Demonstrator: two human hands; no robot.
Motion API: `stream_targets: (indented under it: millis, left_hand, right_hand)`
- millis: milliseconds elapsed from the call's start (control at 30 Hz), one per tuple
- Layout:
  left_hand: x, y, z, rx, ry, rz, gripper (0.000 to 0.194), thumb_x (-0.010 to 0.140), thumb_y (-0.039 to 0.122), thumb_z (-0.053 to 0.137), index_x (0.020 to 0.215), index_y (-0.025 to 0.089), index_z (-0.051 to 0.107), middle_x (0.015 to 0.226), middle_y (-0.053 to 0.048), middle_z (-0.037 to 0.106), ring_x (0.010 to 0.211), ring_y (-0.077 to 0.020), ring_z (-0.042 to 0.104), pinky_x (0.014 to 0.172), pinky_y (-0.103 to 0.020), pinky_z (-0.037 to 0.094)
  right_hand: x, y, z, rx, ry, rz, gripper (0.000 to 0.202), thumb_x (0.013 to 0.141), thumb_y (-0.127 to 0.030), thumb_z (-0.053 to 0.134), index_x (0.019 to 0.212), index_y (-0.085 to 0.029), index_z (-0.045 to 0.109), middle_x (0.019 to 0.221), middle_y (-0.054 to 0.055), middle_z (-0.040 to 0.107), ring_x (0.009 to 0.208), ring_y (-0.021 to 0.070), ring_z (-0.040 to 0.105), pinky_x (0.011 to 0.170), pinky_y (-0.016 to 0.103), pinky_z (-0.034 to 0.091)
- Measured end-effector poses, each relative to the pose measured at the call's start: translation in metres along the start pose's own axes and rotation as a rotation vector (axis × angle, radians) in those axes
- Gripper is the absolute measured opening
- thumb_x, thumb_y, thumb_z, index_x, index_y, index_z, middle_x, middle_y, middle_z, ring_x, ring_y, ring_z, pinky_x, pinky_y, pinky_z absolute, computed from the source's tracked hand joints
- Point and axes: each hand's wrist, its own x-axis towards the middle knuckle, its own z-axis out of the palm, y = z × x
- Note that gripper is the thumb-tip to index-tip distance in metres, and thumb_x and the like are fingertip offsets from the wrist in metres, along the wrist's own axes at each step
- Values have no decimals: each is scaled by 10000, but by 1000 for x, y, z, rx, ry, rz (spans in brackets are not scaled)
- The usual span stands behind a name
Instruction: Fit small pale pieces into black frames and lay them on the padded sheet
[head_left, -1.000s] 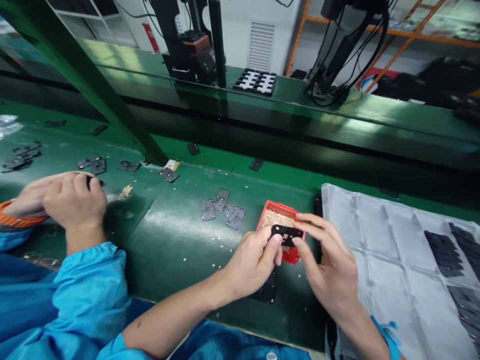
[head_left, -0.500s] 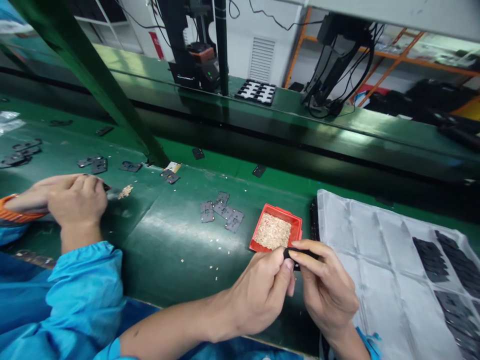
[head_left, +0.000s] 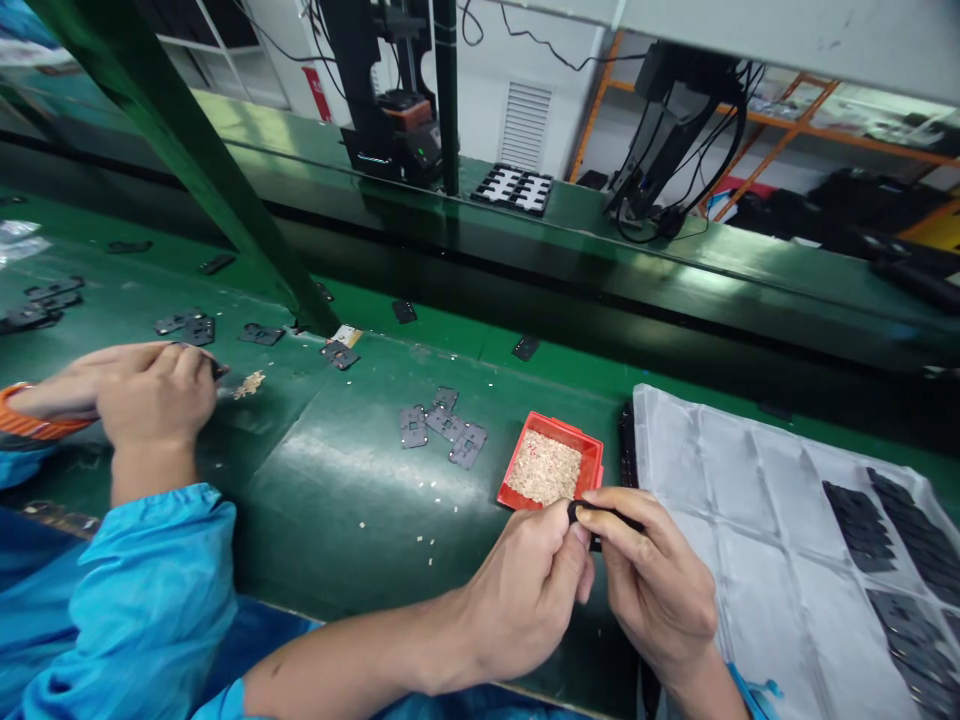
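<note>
black part (head_left: 613, 513): i have it in front of me, just on my side of the red box (head_left: 592, 468), one end pinched between left hand (head_left: 532, 585) thumb and forefinger, the other squeezed in my right hand (head_left: 667, 580). how hard i press, i cannot tell.

a careless swing of my right wrist could drag the lined tray (head_left: 814, 610) beside it and jostle the stacked parts (head_left: 859, 525). a knock from my left knuckles, so near the box, might spill it. uneven pressure from my two thumbs could bend the part or let it slip, and my fingers hide most of its surface, so a misplaced piece could escape me.

the green bench (head_left: 322, 490) looks smooth and hard, softly shiny. the tray's pale liner is creased over rectangular pockets. the box seems glossy plastic. flat dark plates (head_left: 444, 425) lie overlapping, with cut-out windows. smallest are the pale chips (head_left: 546, 468), thin and flaky.
</note>
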Motion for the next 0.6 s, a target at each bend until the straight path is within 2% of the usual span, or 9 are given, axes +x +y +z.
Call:
stream_targets:
  millis: [300,433,600]
  left_hand:
    - [6,-5,0,-16,-9,-23,385,1134,394,340,845,196,500,597,37,519,518,-104,486,571,-246,398]
    - [9,-9,0,11,-19,-2,388,1135,373,326,841,192,502,628,27,532,532,-103,489,593,-253,399]
    - [11,-7,0,50,-11,42,361,1128,324,326,824,197,473,642,26,522,557,-110,482,613,-265,392]
  right_hand:
    - [2,6,-2,20,-61,24,350,923,103,556,1112,-150,707,1123,127,691,1008,206,708,815,345,624]
    - [-4,11,0,19,-18,64,342,926,87,570,1109,-169,705,1140,119,692,1028,202,714,831,336,630]
    - [-8,14,2,-16,29,39,383,938,62,582,1189,-197,710,1153,114,706,1028,214,722,828,369,646]
